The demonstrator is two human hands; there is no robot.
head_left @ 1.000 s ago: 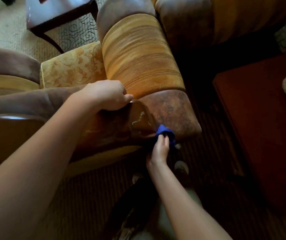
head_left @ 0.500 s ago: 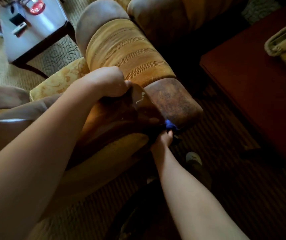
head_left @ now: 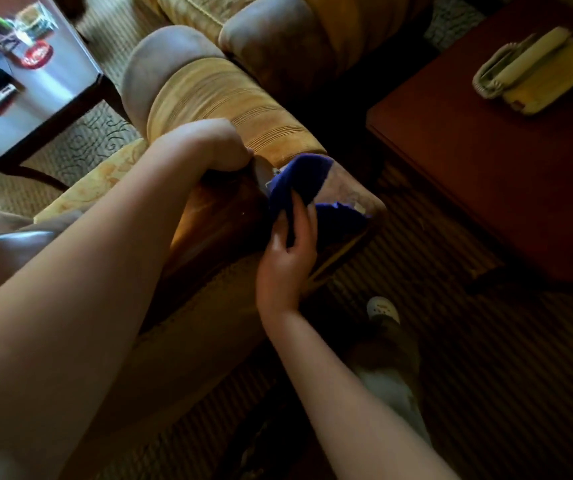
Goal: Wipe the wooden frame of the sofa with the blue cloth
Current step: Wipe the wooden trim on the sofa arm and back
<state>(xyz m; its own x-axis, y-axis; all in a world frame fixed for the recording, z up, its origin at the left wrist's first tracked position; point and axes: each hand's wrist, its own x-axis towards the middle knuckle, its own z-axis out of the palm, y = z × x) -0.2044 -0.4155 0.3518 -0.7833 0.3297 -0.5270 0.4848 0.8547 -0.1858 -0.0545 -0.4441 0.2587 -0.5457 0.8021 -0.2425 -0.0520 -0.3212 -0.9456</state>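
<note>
Right hand gripping the blue cloth, cloth lying draped over the front end of the sofa's wooden frame, left hand curling around the armrest just beside it, fingers hidden.

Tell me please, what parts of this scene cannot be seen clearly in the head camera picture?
- Wooden frame front edge: hidden by the blue cloth and right hand.
- Left hand fingers: curled out of sight over the armrest.
- Small items on the side table, top left: blurred, cannot be identified.
- Floor under the red table: too dark.
</note>
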